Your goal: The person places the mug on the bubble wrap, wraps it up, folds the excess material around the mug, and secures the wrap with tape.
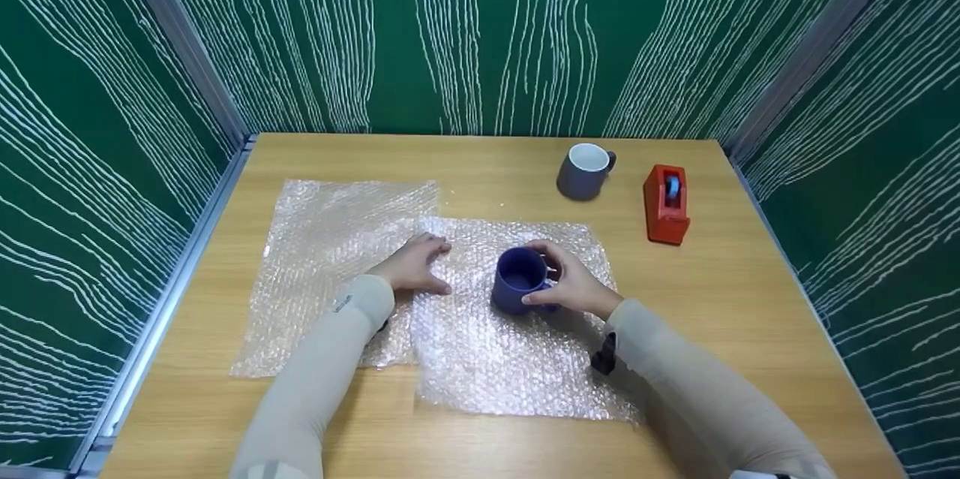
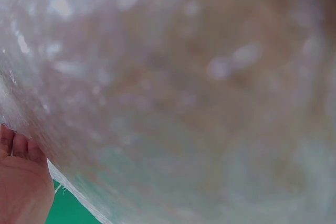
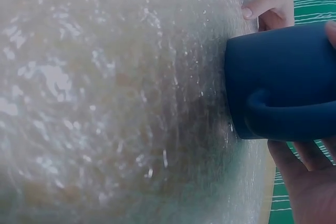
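A dark blue mug (image 1: 517, 280) stands upright on the right-hand sheet of bubble wrap (image 1: 517, 374). My right hand (image 1: 574, 280) grips it from the right, thumb on the near side and fingers on the far side, around the handle. In the right wrist view the blue mug (image 3: 289, 77) shows its handle, with fingers below it. To the left of the mug, my left hand (image 1: 412, 265) is over the bubble wrap where the two sheets meet, thumb and fingers spread apart with nothing between them. The second sheet of bubble wrap (image 1: 322, 231) lies flat under the left forearm.
At the back right of the wooden table (image 1: 375, 434) stands a grey mug (image 1: 581, 177) with a pale inside. A red tape dispenser (image 1: 666, 209) sits to its right. Green walls with white streaks (image 1: 525, 36) enclose the table at the back and both sides.
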A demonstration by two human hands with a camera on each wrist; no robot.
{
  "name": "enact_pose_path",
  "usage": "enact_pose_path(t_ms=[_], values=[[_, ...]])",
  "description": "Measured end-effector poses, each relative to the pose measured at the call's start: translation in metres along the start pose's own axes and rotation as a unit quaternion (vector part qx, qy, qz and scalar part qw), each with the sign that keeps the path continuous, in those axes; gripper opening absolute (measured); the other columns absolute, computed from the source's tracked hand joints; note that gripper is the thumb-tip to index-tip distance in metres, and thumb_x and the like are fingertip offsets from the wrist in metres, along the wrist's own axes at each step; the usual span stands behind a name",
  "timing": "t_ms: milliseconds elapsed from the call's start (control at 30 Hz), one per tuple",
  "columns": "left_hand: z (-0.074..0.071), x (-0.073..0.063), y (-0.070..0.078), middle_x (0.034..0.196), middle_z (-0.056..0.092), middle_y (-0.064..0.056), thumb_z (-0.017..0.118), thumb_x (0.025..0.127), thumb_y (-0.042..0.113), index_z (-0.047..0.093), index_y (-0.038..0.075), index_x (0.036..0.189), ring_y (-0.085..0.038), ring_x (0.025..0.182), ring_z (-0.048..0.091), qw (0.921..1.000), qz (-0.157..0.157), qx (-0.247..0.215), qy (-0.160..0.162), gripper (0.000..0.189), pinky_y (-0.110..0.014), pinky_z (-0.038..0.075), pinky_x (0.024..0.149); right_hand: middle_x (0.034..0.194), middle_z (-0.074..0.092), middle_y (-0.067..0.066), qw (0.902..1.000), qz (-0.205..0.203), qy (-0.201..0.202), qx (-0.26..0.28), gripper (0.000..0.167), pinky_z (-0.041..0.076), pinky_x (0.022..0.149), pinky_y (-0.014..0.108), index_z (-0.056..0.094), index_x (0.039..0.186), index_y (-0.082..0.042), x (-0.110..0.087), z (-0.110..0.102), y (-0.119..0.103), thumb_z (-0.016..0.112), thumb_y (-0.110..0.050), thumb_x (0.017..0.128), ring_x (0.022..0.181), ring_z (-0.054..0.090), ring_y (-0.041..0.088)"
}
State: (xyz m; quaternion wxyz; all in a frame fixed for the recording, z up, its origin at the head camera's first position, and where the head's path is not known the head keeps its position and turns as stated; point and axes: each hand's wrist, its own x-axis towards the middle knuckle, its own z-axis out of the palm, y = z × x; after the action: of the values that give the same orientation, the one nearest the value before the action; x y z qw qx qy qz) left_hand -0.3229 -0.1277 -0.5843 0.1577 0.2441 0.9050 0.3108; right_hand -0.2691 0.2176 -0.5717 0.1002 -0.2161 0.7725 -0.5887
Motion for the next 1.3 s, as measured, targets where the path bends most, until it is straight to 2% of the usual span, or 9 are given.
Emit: enact_pose_path(t_ms=[167, 400, 567, 633, 733, 900, 1067, 1300], values=[[0.000, -0.001, 0.003, 0.164, 0.047, -0.021, 0.093, 0.082, 0.030, 0.056, 0.004, 0.156, -0.039, 0.156, 0.041, 0.9999, -0.003, 0.012, -0.001, 0.087, -0.047, 0.034, 0.134, 0.148, 0.058, 0.029, 1.0000, -0.003, -0.003, -0.003, 0.086, 0.055, 0.112, 0.036, 0.052, 0.149, 0.008, -0.001, 0.000, 0.000, 0.094, 0.003, 0.074, 0.132, 0.062, 0.043], [-0.003, -0.002, 0.010, 0.168, 0.044, -0.021, 0.090, 0.085, 0.030, 0.052, 0.001, 0.158, -0.040, 0.161, 0.035, 0.9989, -0.002, 0.043, -0.017, 0.087, -0.048, 0.030, 0.135, 0.148, 0.058, 0.029, 0.9999, -0.003, -0.010, -0.005, 0.086, 0.055, 0.115, 0.045, 0.052, 0.148, 0.007, 0.000, -0.001, 0.002, 0.095, 0.002, 0.074, 0.134, 0.061, 0.045], [-0.005, -0.003, 0.011, 0.171, 0.041, -0.019, 0.090, 0.086, 0.029, 0.054, 0.003, 0.157, -0.039, 0.163, 0.032, 0.9988, -0.013, 0.043, -0.020, 0.084, -0.049, 0.028, 0.136, 0.147, 0.059, 0.029, 0.9999, -0.007, -0.012, -0.005, 0.085, 0.055, 0.114, 0.040, 0.052, 0.147, 0.007, 0.000, -0.001, 0.003, 0.095, 0.002, 0.074, 0.134, 0.060, 0.045], [-0.007, -0.003, 0.010, 0.170, 0.042, -0.019, 0.090, 0.087, 0.028, 0.056, 0.003, 0.155, -0.039, 0.162, 0.034, 0.9993, -0.014, 0.033, -0.010, 0.080, -0.049, 0.029, 0.136, 0.147, 0.059, 0.029, 0.9999, -0.008, -0.013, -0.004, 0.085, 0.055, 0.113, 0.036, 0.052, 0.147, 0.007, 0.000, -0.001, 0.003, 0.095, 0.002, 0.074, 0.133, 0.061, 0.044], [-0.011, -0.003, 0.009, 0.165, 0.048, -0.019, 0.089, 0.089, 0.026, 0.060, 0.002, 0.151, -0.040, 0.158, 0.040, 0.9995, -0.007, 0.019, 0.026, 0.072, -0.050, 0.032, 0.134, 0.146, 0.059, 0.029, 0.9999, -0.007, -0.014, 0.000, 0.085, 0.055, 0.111, 0.032, 0.052, 0.147, 0.007, -0.001, -0.002, 0.003, 0.095, 0.003, 0.074, 0.133, 0.061, 0.043], [-0.017, -0.001, 0.006, 0.155, 0.055, -0.023, 0.087, 0.091, 0.021, 0.062, -0.003, 0.146, -0.043, 0.149, 0.050, 0.9962, 0.006, 0.000, 0.087, 0.065, -0.051, 0.038, 0.131, 0.146, 0.060, 0.028, 0.9999, -0.004, -0.012, 0.005, 0.083, 0.055, 0.111, 0.032, 0.053, 0.147, 0.007, -0.001, -0.005, 0.000, 0.095, 0.001, 0.075, 0.133, 0.062, 0.040], [-0.019, -0.001, 0.002, 0.153, 0.054, -0.026, 0.086, 0.091, 0.017, 0.058, -0.006, 0.148, -0.044, 0.147, 0.053, 0.9943, -0.004, -0.027, 0.104, 0.068, -0.052, 0.040, 0.129, 0.147, 0.060, 0.027, 0.9999, 0.001, -0.011, -0.001, 0.085, 0.054, 0.113, 0.033, 0.053, 0.148, 0.007, -0.001, -0.005, 0.000, 0.096, 0.001, 0.075, 0.134, 0.061, 0.040], [-0.018, -0.004, 0.001, 0.154, 0.051, -0.026, 0.086, 0.091, 0.013, 0.054, -0.005, 0.152, -0.045, 0.139, 0.058, 0.9890, -0.030, -0.074, 0.124, 0.071, -0.053, 0.048, 0.122, 0.148, 0.060, 0.027, 1.0000, 0.004, -0.007, -0.001, 0.086, 0.054, 0.111, 0.029, 0.053, 0.149, 0.007, 0.000, -0.003, 0.002, 0.096, 0.002, 0.074, 0.134, 0.061, 0.041]])
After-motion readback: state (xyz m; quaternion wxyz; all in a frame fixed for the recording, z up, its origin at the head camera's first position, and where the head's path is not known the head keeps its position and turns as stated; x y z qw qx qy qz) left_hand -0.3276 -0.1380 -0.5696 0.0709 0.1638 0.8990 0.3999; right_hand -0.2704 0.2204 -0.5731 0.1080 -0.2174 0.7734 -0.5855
